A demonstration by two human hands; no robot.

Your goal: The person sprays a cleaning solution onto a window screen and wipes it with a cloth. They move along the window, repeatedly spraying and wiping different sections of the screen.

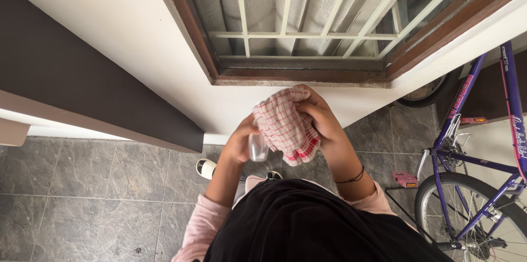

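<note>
Purple bicycle [477, 185] stands right of window [307, 26].

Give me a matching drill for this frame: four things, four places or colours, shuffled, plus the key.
Things:
1. checked cloth
2. small clear bottle
3. bicycle
4. window frame

Descriptions:
A. purple, parked at the right
B. brown, set in the white wall
C. red and white, bunched in the right hand
D. gripped in the left hand, beside the cloth

Pairs: 1-C, 2-D, 3-A, 4-B
</note>
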